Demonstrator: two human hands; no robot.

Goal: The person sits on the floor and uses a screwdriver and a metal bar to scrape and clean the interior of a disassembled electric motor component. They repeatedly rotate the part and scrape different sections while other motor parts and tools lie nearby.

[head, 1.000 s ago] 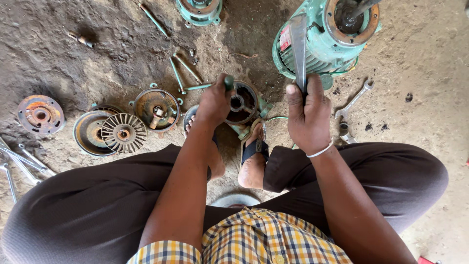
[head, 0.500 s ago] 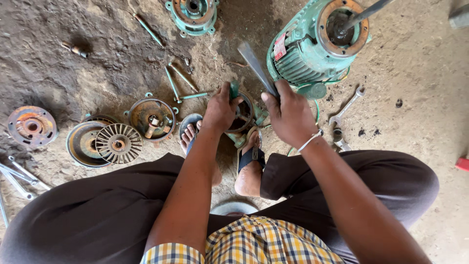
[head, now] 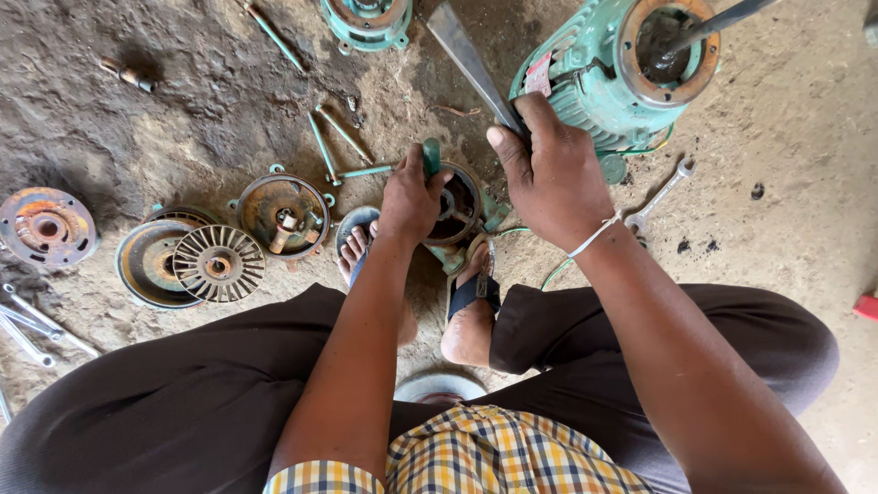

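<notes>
Head camera looks straight down on my hands over the dirt floor (head: pixel 805 183). My left hand (head: pixel 412 197) is clenched around the green rim of a round motor end cover (head: pixel 457 206), pinning it just ahead of my sandalled feet (head: pixel 471 311). My right hand (head: pixel 549 174) grips the lower end of a flat grey metal bar (head: pixel 466 59), which slants up and away toward the top edge of the floor, its lower tip hidden under my fingers beside the cover.

Just right of that hand stands the green electric motor body (head: pixel 631 73), open end up, with a rod sticking out of it. A spanner (head: pixel 663 194) lies near my right wrist. To the left lie a rusty end plate (head: pixel 283 215), a finned fan wheel (head: pixel 218 265), long green bolts (head: pixel 325 146) and an orange flange (head: pixel 46 227) by the left edge.

I judge the risk is the bar slipping off the cover's lip and striking my left fingers or toes, since both sit so close.
</notes>
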